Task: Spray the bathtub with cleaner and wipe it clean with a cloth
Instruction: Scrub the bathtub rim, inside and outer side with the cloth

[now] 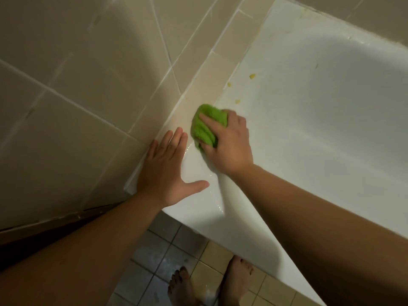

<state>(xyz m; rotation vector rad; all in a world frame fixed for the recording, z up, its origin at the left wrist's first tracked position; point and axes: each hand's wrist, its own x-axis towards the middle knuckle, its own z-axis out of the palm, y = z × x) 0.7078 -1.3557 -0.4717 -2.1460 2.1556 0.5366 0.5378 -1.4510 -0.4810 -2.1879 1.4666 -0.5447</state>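
Note:
A white bathtub [298,120] fills the right side, its flat end rim running along the tiled wall. On that rim lies a bunched green cloth [204,128], and my right hand [229,143] grips it and presses it down near the wall edge. My left hand [167,171] lies flat with straight spread fingers on the corner of the rim, just left of the cloth. The rim shines wet around both hands. Small yellowish spots [252,76] dot the rim farther along. No spray bottle is in view.
Beige wall tiles [77,85] stand to the left, with a narrow tiled ledge [212,71] along the tub's end. Below the tub's front edge is a tiled floor [159,257] with my bare feet [237,281] on it.

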